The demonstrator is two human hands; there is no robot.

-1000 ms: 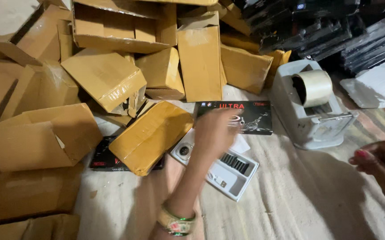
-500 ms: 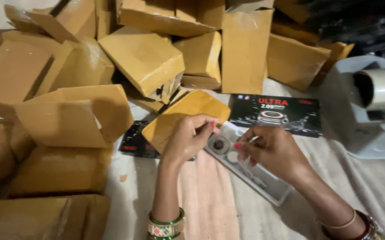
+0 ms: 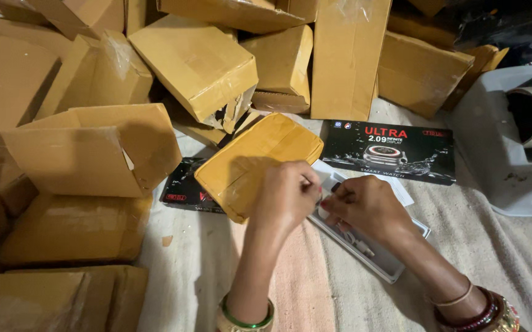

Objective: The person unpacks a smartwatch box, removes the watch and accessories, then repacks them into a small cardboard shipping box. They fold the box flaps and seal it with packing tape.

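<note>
Crowding from nine to one o'clock, taped cardboard boxes (image 3: 192, 61) ring both hands; left hand (image 3: 287, 197) and right hand (image 3: 367, 206) pinch something hidden over the white tray (image 3: 389, 261).

I see my left hand (image 3: 287, 197) and right hand (image 3: 367, 209) meeting fingertip to fingertip over a white tray (image 3: 379, 255) on the cloth (image 3: 487, 246), pinching something too small to make out. A taped brown parcel (image 3: 257, 163) lies just beside my left hand. A black printed box (image 3: 389, 150) sits behind; a white tape dispenser (image 3: 512, 141) stands right.
</note>
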